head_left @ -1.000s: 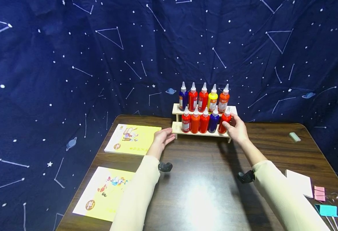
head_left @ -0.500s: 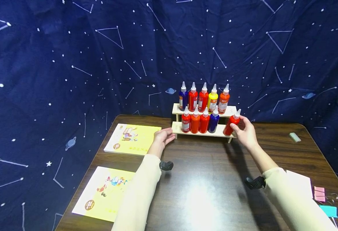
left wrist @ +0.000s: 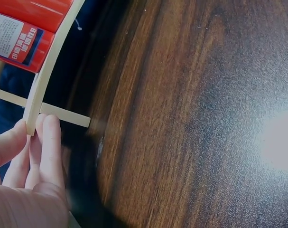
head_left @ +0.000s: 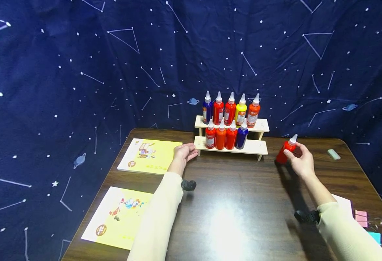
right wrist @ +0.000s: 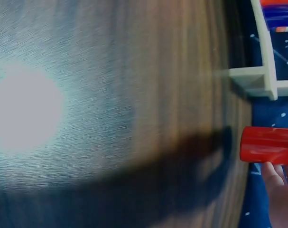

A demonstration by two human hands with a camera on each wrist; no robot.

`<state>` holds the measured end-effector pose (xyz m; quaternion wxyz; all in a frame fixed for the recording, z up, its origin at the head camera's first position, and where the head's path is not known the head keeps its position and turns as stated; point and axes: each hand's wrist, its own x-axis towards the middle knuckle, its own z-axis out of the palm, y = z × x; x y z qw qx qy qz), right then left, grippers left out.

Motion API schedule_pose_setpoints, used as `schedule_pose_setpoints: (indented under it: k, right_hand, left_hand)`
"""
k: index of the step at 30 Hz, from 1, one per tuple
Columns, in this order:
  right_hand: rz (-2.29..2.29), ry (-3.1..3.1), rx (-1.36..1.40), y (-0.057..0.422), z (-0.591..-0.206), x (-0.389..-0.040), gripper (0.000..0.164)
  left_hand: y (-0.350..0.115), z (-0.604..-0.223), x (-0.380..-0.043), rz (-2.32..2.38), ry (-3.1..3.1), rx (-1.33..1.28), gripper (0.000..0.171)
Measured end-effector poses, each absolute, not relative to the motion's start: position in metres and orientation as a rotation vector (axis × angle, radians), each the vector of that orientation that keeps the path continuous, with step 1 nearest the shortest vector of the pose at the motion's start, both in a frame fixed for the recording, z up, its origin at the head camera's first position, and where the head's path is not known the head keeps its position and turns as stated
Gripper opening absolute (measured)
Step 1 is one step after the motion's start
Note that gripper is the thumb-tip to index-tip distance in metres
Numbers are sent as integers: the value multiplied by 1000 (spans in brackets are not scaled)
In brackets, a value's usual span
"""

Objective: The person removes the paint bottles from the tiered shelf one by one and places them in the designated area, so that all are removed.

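Observation:
My right hand grips a red paint bottle with a white pointed cap, to the right of a two-step wooden rack. The bottle leans a little, its cap to the upper right. In the right wrist view its smooth red base shows past the fingers. At the rack's left end, my left hand pinches the lower shelf between thumb and fingers, plain in the left wrist view at the shelf end. Red, orange and dark blue bottles stand on the lower step; several more, one yellow, fill the upper one.
Two yellow picture books lie on the left of the brown wooden table. Toward the right are a pale green eraser-like block, a white pad, a pink binder clip and a partly covered teal clip.
The right hand has lifted the red bottle off the right end of the lower step and carried it right, beyond the rack. The left hand keeps its place at the rack.

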<state>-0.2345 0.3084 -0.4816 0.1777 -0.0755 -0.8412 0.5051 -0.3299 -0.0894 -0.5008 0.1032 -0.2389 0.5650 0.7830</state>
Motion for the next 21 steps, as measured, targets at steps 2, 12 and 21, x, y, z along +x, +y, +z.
schedule_pose_setpoints:
  k: [2,12,21]
  right_hand:
    - [1406,-2396,-223,311,-487,-231,49]
    - [1430,-2435,-244,308,-495,-228,52]
    - [1422,-2458,-288,306,-488,-227,58]
  left_hand:
    - [-88,-501,-330,2307,1672,-705,30]
    - [-89,-500,-328,2302,1697,-700,31]
    - [-90,-499,-329,2315,1679,-695,31]
